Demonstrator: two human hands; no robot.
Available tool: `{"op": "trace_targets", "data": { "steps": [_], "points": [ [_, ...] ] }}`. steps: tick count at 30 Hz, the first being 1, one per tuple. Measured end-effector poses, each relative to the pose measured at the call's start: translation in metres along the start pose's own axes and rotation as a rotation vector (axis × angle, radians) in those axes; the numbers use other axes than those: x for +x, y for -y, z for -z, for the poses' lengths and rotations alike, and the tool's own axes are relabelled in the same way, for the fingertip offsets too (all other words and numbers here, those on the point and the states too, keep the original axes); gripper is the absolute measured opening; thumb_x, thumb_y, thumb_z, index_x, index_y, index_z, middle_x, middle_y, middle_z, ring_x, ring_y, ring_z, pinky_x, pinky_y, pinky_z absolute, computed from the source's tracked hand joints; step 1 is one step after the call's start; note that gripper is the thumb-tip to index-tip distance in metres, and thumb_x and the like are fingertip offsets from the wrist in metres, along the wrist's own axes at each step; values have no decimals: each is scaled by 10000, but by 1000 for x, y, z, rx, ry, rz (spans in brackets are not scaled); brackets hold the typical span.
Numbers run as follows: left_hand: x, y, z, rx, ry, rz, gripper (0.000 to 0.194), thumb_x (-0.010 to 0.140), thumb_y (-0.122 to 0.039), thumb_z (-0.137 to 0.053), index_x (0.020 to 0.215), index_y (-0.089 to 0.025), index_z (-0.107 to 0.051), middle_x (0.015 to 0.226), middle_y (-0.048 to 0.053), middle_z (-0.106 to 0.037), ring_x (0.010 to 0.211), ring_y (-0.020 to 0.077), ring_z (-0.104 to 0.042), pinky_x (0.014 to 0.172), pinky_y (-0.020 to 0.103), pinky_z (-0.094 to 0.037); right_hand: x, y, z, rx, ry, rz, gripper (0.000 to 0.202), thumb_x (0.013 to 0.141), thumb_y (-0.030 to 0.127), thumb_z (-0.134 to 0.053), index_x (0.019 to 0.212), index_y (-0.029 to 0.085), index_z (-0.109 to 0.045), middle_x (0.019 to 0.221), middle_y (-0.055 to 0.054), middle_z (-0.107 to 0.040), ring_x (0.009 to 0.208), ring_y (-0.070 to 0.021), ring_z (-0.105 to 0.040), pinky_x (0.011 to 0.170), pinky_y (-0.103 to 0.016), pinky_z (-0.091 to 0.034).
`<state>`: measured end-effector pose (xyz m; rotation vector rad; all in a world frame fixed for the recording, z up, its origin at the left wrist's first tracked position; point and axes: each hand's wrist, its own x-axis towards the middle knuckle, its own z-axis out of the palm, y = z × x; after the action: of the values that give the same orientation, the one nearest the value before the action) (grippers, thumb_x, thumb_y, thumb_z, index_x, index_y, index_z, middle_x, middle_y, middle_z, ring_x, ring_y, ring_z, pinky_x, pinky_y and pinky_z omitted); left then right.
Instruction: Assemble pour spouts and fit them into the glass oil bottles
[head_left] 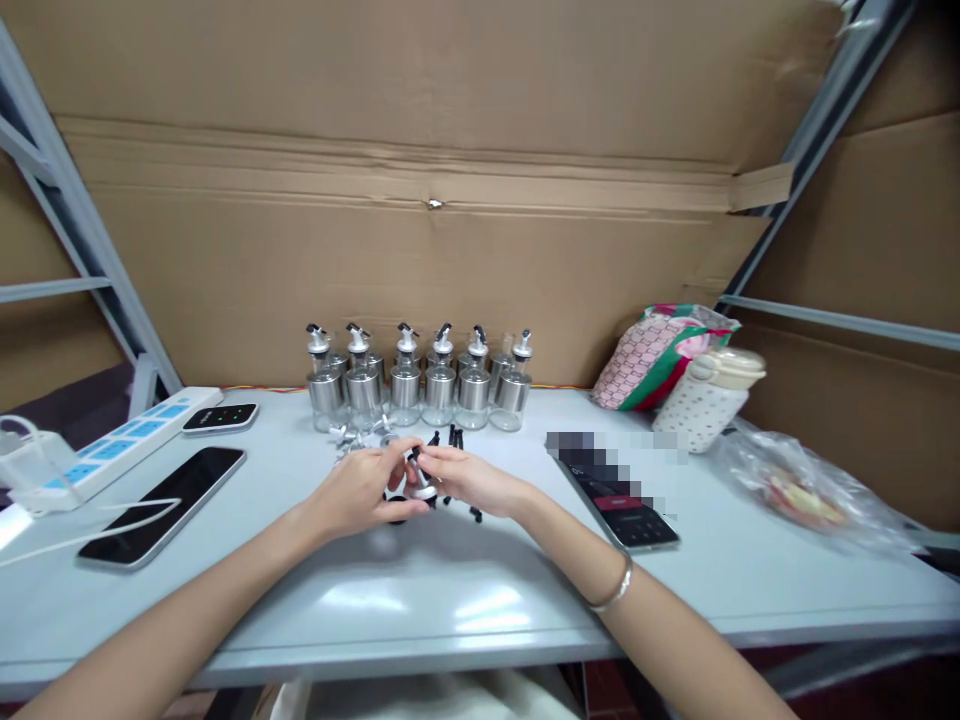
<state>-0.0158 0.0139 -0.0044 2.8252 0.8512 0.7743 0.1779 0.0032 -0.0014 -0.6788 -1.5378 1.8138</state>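
Pourer top (425, 492) pinched by left hand (361, 490) and right hand (480, 482), fingertips crowded; one slip could scatter those small black parts (476, 515) nearby!

Table (525, 600) front edge open L to R; bottle rows (406, 385) block rear ctr, phones (166, 505) (619, 495) flank sides.

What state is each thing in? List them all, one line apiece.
Left hand, closed on pourer
Right hand, closed on same pourer
Front-row bottles, upright, spouts fitted
Black parts, loose
Left phone, screen dark
Right phone, screen lit
Small device, green lights on
Flask, lid on
Clear bag, crumpled
Power strip, switches unclear
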Motion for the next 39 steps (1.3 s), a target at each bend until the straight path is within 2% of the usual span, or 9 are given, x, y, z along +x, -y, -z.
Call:
{"op": "trace_targets", "data": {
  "steps": [3, 6, 9, 14, 19, 26, 33, 39],
  "points": [
    [0, 5, 3, 69, 18, -32, 314, 953, -388, -353, 1150, -167, -459, 754, 19, -671, 660, 169, -622, 654, 265, -440, 0, 0, 1, 6, 33, -79, 507, 702, 639, -659, 738, 147, -540, 714, -17, -575, 595, -138, -573, 608, -281, -422],
    [0, 8, 4, 153, -22, -57, 308, 986, -322, -267, 1031, -173, -534, 778, 37, -673, 683, 166, -620, 632, 248, -422, -1, 2, 0, -103, -3, -30, 508, 770, 631, -574, 679, 132, -534, 628, -14, -554, 496, -97, -491, 551, -258, -366],
    [0, 8, 2, 214, -69, -113, 332, 997, -303, -260, 958, -175, -564, 704, 16, -654, 585, 144, -564, 566, 233, -382, -1, 4, -2, -224, -42, 52, 486, 829, 579, -504, 622, 139, -508, 580, 11, -487, 485, -77, -413, 518, -242, -314],
    [1, 3, -4, 236, -180, -171, 320, 1001, -290, -281, 940, -164, -568, 659, 8, -644, 549, 139, -521, 586, 245, -397, -1, 4, -5, -370, -156, 36, 447, 854, 543, -418, 623, 164, -471, 589, 16, -443, 483, -82, -369, 468, -231, -264],
    [1, -12, -12, 173, -274, -61, 328, 996, -267, -281, 827, -174, -546, 650, 9, -626, 616, 160, -531, 641, 270, -436, -4, 5, -9, -742, -311, 187, 469, 901, 456, -337, 545, 169, -443, 519, 12, -441, 504, -95, -396, 531, -242, -305],
    [2, -23, -10, 129, -376, -159, 239, 993, -243, -330, 880, -178, -530, 675, -26, -655, 559, 118, -515, 711, 275, -440, -7, 8, -12, -741, -375, 297, 371, 907, 408, -362, 616, 186, -419, 517, 39, -457, 496, -94, -407, 530, -231, -316],
    [0, -20, -9, 65, -332, -111, 205, 985, -270, -376, 887, -174, -528, 707, -21, -675, 581, 118, -535, 703, 271, -428, -9, 8, -14, -789, -442, 319, 296, 923, 372, -335, 696, 199, -409, 542, 49, -461, 506, -105, -436, 549, -236, -334],
    [0, -22, -4, -59, -203, 5, 265, 981, -281, -358, 841, -181, -559, 683, -6, -648, 669, 144, -554, 692, 263, -434, -9, 8, -12, -811, -378, 319, 329, 944, 365, -294, 679, 201, -400, 566, 37, -459, 532, -111, -444, 579, -248, -334]
  ]
}}
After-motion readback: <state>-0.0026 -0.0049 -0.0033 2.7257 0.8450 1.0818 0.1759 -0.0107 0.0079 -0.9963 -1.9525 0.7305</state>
